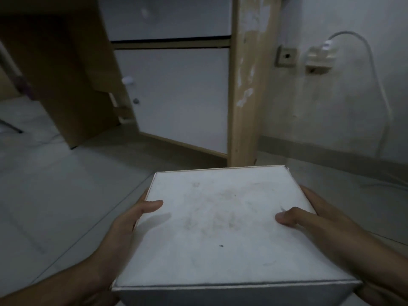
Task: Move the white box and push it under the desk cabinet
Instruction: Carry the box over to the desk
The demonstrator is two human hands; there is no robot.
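Observation:
A flat white box (223, 226) with a dusty, smudged lid fills the lower middle of the head view. My left hand (130, 219) grips its left side, thumb lying on the lid. My right hand (318, 219) grips its right side, thumb on top as well. Both hands hold the box above the floor. Ahead stands the desk cabinet (183, 96), with a white door, a small round knob and light wooden sides. A dark low gap (176, 151) runs under its bottom edge, just beyond the box's far edge.
Grey tiled floor (66, 195) spreads to the left. The desk's brown side panel (66, 74) stands at the far left. On the right wall sit a socket (286, 56) and a plugged adapter (320, 56), its white cable (379, 89) dropping to the floor.

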